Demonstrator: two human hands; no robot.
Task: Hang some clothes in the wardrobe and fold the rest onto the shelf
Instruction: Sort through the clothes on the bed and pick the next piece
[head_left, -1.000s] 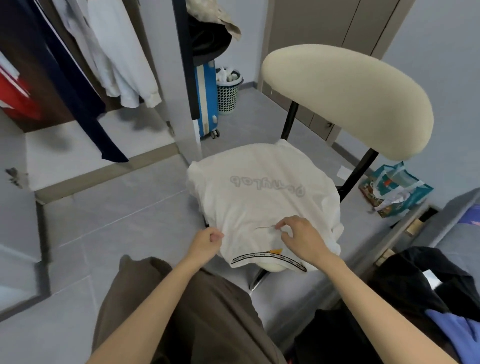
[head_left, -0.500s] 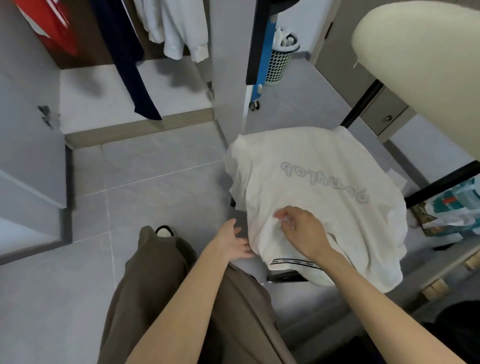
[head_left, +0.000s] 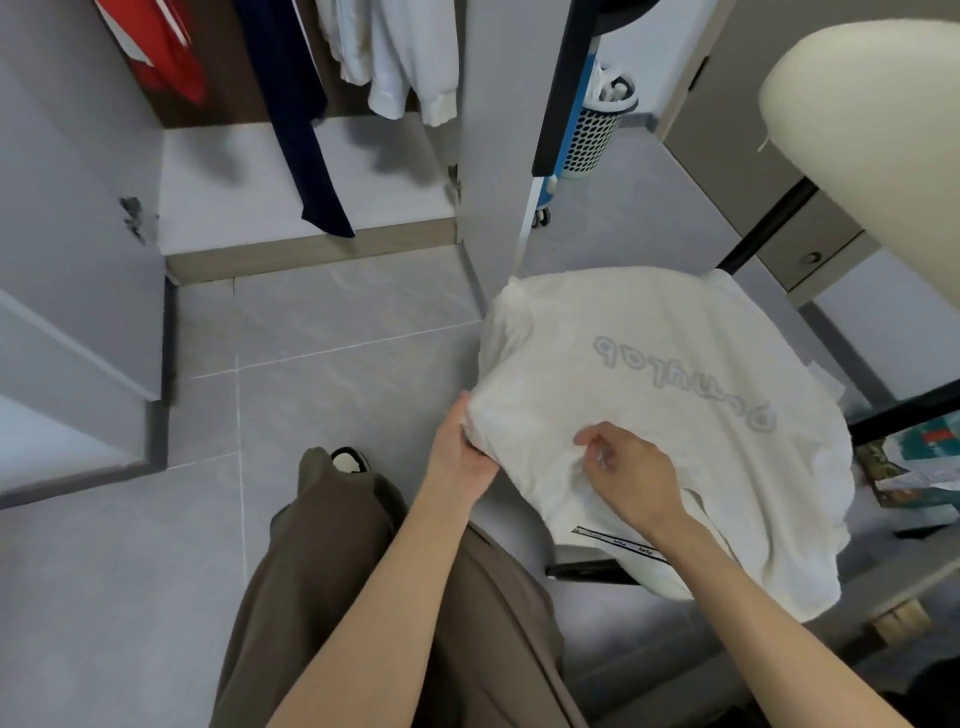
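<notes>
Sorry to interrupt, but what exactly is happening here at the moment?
A person is working on a white T-shirt spread over the seat of a chair. The left hand grips the shirt's near left edge, while the right hand pinches the fabric near the collar. Behind, the open wardrobe already holds a red garment, a navy garment and a white garment.

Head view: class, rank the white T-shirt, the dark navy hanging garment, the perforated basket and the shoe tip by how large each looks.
1. white T-shirt
2. dark navy hanging garment
3. perforated basket
4. shoe tip
The basket stands farther from the camera and is partly hidden, so its rank is apparent only.
</notes>
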